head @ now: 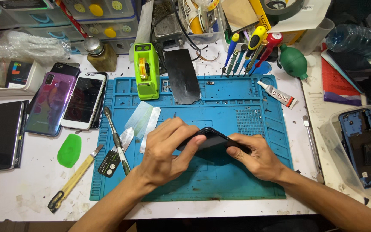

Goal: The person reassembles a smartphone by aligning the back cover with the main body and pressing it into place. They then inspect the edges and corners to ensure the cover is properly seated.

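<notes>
Above the blue mat (220, 107), the black phone (211, 139) sits tilted between 2 hands — left hand (166, 150) and right hand (256, 157) both gripping it; a green tape dispenser (147, 71) stands at the mat's far-left corner.

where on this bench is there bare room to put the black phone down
Free: the blue mat between the black panel and the glue tube, and its front strip below both hands. Bare white table lies below the phones. Crowded: the back edge with screwdrivers and tape dispenser.
</notes>
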